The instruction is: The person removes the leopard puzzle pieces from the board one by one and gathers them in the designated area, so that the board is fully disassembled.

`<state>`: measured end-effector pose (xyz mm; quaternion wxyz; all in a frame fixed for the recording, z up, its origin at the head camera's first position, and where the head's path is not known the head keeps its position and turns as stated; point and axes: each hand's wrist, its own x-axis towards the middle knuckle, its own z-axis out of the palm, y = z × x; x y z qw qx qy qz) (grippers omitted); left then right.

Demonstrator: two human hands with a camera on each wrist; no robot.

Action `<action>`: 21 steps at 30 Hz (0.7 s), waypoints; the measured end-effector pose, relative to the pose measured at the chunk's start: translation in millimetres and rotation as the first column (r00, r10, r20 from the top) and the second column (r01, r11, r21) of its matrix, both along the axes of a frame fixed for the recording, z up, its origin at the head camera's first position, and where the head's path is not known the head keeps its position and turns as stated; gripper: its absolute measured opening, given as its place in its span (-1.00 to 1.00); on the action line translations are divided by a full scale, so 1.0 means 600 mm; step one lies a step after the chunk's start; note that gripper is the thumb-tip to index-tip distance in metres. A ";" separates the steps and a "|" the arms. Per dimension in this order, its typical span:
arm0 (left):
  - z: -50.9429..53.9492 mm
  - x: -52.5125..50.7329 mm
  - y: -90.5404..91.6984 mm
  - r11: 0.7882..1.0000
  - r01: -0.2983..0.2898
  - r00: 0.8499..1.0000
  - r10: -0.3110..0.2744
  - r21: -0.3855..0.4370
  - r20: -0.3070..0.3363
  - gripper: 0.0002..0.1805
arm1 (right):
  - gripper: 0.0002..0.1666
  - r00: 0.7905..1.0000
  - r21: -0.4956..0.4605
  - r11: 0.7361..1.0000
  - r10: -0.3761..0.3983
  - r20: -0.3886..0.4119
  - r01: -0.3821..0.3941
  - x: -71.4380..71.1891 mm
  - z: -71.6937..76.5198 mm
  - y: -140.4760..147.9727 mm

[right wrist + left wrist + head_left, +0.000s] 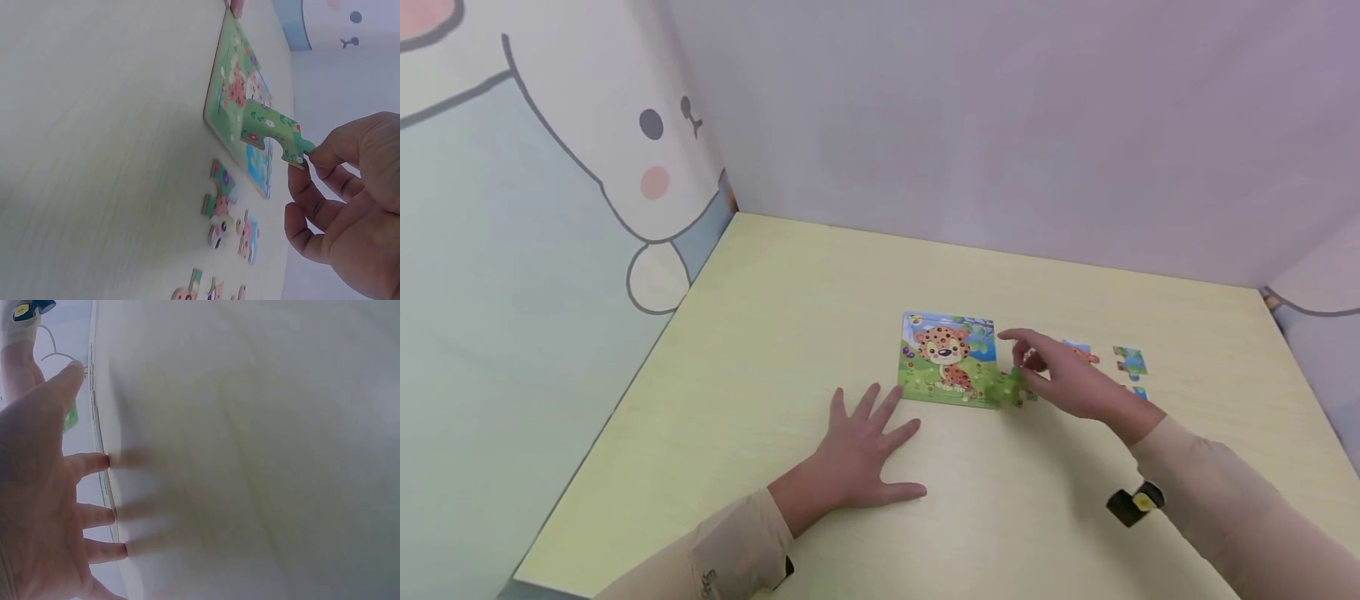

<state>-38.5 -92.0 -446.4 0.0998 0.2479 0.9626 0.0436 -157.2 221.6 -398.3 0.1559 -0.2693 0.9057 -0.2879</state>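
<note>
Between thumb and fingers, my right hand (1060, 375) pinches a green jigsaw puzzle piece (272, 128) by its tab. The piece, printed with leaves and small flowers, is held up off the table beside the lower right of a square puzzle board (945, 358); in the head view it is blurred. A spotted leopard cub is pictured on the board. My left hand (857, 454) is spread with straight fingers on the table, one fingertip at the board's lower left corner. Loose puzzle pieces (1130, 362) lie right of the board, partly hidden by my right hand.
Several more loose pieces (219, 230) show below the board in the right wrist view. The pale wooden table (760, 333) meets a plain wall (970, 125) at the back and a cartoon-printed wall (550, 292) on the left.
</note>
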 end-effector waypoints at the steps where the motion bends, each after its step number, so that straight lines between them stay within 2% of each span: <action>1: 0.000 0.000 0.000 1.000 0.000 1.000 0.000 -0.001 -0.003 -0.07 | -0.38 1.000 0.003 1.000 0.005 0.009 -0.005 0.003 -0.002 0.008; 7: 0.001 0.002 0.000 1.000 0.001 1.000 -0.001 -0.019 0.002 -0.06 | -0.40 0.996 0.020 0.999 0.023 0.091 -0.025 0.023 -0.023 0.030; 12: 0.001 0.001 0.001 1.000 0.003 1.000 -0.003 -0.011 0.004 -0.07 | -0.43 0.994 0.033 0.999 0.021 0.110 -0.025 0.034 -0.034 0.031; 17: -0.001 0.000 0.002 1.000 0.001 1.000 -0.001 -0.031 -0.007 -0.06 | -0.42 0.997 0.061 0.998 0.020 0.080 -0.025 0.040 -0.033 0.034; 21: -0.003 0.000 0.002 0.999 0.001 1.000 -0.002 -0.041 -0.014 -0.06 | -0.40 1.000 0.081 0.997 -0.006 0.020 0.004 0.040 -0.028 0.036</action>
